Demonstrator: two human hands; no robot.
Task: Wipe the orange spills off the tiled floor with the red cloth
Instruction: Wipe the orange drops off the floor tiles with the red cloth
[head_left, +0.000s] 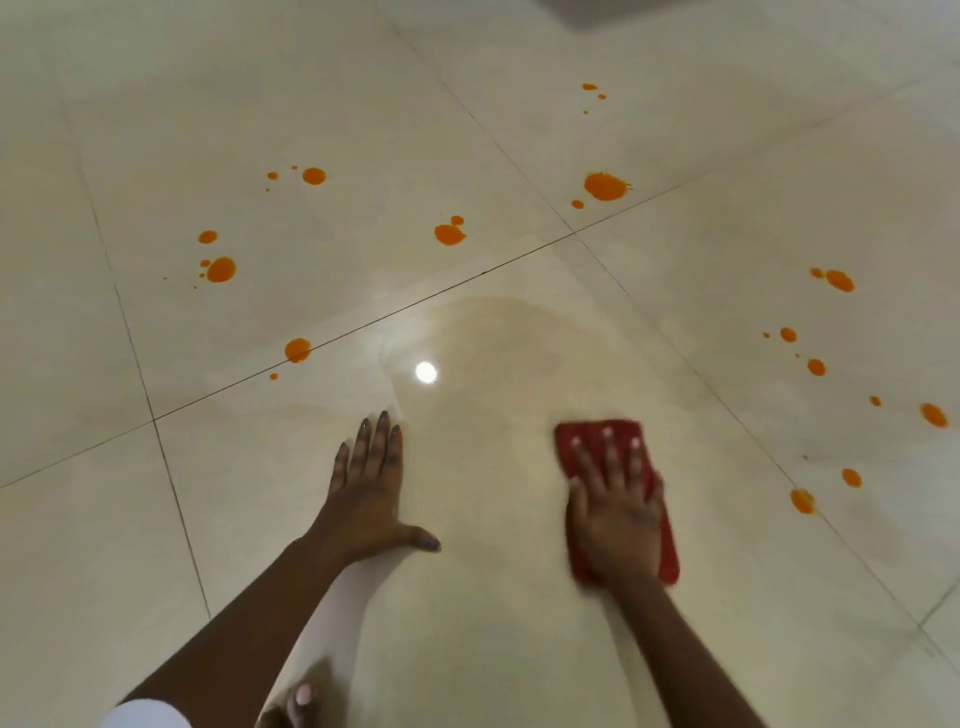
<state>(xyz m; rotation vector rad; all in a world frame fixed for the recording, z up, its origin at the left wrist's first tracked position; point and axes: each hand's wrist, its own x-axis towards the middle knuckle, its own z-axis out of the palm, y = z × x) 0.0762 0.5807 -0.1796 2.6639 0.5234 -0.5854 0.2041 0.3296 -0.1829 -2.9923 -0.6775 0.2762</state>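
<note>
Orange spills (221, 269): round glossy blots with small satellite drops, scattered left, centre-far and right over cream tiled floor (156, 519). Left hand (371, 488) flat on tile, fingers straight, thumb splayed, holding nothing. Lamp glare (426, 372) beyond it, ringed by faint arc, maybe wet film. Right hand (613, 512) flat, fingers spread, pressing red cloth (669, 553), a folded oblong, onto tile right of centre; edges blurred.

Glossy cream tiled floor (249, 499) with dark grout lines (363, 325) shows one round light reflection (426, 372).
</note>
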